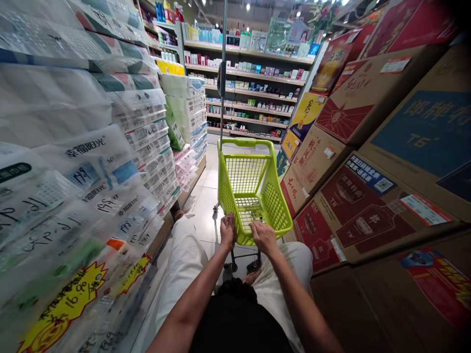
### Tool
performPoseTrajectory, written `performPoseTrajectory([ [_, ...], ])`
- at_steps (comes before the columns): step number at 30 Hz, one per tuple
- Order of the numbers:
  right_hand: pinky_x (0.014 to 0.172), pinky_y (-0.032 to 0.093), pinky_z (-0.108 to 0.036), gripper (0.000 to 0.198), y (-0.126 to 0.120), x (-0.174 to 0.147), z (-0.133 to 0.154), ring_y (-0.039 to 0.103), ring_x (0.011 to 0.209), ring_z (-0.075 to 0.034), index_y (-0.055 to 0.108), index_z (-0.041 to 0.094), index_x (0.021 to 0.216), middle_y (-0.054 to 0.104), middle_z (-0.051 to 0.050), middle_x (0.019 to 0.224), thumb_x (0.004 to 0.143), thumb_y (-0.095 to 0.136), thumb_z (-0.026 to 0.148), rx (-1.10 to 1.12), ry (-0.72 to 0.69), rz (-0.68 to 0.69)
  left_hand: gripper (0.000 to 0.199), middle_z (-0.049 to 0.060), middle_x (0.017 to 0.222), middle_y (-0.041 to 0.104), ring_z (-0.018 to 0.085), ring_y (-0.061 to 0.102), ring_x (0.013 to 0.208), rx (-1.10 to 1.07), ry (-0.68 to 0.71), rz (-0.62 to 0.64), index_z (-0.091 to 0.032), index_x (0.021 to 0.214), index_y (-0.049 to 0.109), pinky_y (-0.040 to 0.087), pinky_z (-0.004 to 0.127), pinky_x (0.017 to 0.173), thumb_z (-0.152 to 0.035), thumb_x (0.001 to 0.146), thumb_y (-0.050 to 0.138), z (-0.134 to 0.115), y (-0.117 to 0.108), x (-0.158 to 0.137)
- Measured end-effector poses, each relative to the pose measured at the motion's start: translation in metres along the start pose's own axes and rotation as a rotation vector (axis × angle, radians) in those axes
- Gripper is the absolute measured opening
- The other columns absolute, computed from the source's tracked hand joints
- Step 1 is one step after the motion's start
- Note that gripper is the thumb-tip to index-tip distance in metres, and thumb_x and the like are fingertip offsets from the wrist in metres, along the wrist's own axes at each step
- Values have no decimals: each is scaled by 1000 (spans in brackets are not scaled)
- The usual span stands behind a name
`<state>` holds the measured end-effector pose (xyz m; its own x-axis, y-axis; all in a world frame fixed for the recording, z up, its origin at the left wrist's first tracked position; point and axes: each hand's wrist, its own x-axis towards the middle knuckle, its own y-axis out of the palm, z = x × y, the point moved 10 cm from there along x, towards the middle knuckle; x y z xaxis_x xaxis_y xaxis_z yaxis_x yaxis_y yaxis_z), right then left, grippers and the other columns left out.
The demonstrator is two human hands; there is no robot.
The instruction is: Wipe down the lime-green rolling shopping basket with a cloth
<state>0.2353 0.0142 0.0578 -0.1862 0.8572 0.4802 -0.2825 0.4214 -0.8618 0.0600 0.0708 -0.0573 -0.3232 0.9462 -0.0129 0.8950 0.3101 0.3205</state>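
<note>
A lime-green shopping cart (277, 196) with lattice plastic sides stands in the aisle just in front of my knees. Nothing lies inside its basket. At the near left corner, my left hand (228, 231) is closed in a fist against the basket's edge. My right hand (264, 236) curls its fingers over the near rim, a little right of the left hand. Dark casters (230, 267) show below on the tiled floor. A tall thin pole (222, 78) rises beside the cart's left side.
Stacked tissue packs (143, 117) with handwritten prices line the left. A yellow price sign (69, 304) sits low on them. Cardboard liquor boxes (360, 211) are piled high close on the right. Shelves of small boxed goods (253, 73) cross the aisle's far end.
</note>
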Motion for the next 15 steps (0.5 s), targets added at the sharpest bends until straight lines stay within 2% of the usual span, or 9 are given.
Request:
performPoseTrajectory([
  [2,82,31,-32,38,1,-1,23,60,77,-16,69,23,84,75,-2,83,109,40,29,22,-50,-38,40,8,115,70,20,68,112,-68,98,49,-23,109,61,52,34,102,-57,91,68,-25,14,9],
  [5,90,30,-33,41,-1,-3,42,58,79,-16,67,23,77,74,-2,79,108,41,28,56,-113,-68,38,7,119,68,20,66,116,-49,207,93,-24,110,61,48,35,109,-57,93,67,-48,26,16],
  [8,84,30,-34,44,-5,-3,42,56,77,-16,66,23,72,72,-2,73,108,42,29,76,-138,-85,39,8,111,68,20,66,112,21,202,9,-23,103,60,49,35,106,-59,91,68,-34,10,10],
  [11,77,28,-34,48,-9,-4,35,54,74,-16,65,22,67,69,-2,68,108,42,30,79,-156,-103,43,6,95,68,21,67,99,81,58,-28,-22,94,58,54,37,95,-63,87,69,1,-4,-4],
  [13,76,28,-33,49,-10,-5,30,53,73,-16,63,22,65,67,-1,67,108,41,30,87,-180,-108,45,4,87,66,21,67,91,77,0,-9,-22,91,56,56,38,88,-65,87,68,12,-3,-12],
  [15,75,28,-33,49,-12,-6,24,52,73,-15,63,22,66,67,-1,67,108,41,31,96,-207,-107,46,4,90,67,21,68,94,42,34,19,-22,93,57,56,39,92,-65,87,68,3,8,-13],
])
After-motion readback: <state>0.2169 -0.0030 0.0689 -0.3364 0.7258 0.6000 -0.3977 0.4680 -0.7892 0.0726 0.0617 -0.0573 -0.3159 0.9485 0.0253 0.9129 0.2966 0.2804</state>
